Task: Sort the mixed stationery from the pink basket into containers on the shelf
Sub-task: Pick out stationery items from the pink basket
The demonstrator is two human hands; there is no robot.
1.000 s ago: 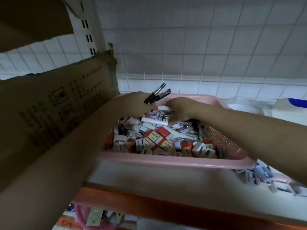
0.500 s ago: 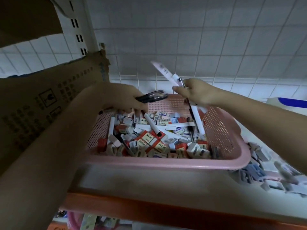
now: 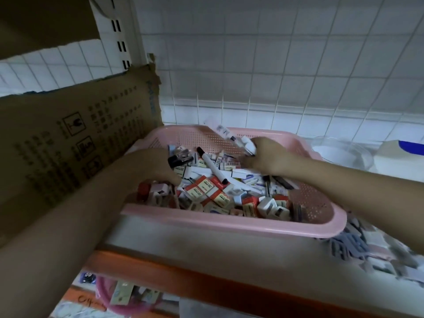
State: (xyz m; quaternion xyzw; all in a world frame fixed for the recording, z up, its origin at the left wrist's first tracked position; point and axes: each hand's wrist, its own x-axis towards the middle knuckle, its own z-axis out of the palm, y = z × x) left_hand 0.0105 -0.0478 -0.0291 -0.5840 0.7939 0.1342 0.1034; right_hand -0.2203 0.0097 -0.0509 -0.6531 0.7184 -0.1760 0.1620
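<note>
The pink basket (image 3: 229,222) was set on the shelf (image 3: 206,255), filled with mixed stationery: erasers (image 3: 206,189) and a marker (image 3: 212,167) on top. White pens (image 3: 226,134) were gripped in the curled right hand (image 3: 268,157) above the basket's far side. Black pens (image 3: 180,158) were held by the left hand (image 3: 153,164), lowered into the pile; its fingers were hidden. A cardboard box (image 3: 68,143) stood just left.

Brown cardboard panel (image 3: 75,143) printed with handling symbols, left. White slotted upright (image 3: 119,31) behind it. White tiled wall (image 3: 275,65) at back. Clear plastic tub (image 3: 341,154) far right, beside a white object with blue patch (image 3: 401,159). Pink cord (image 3: 107,299) on the level below.
</note>
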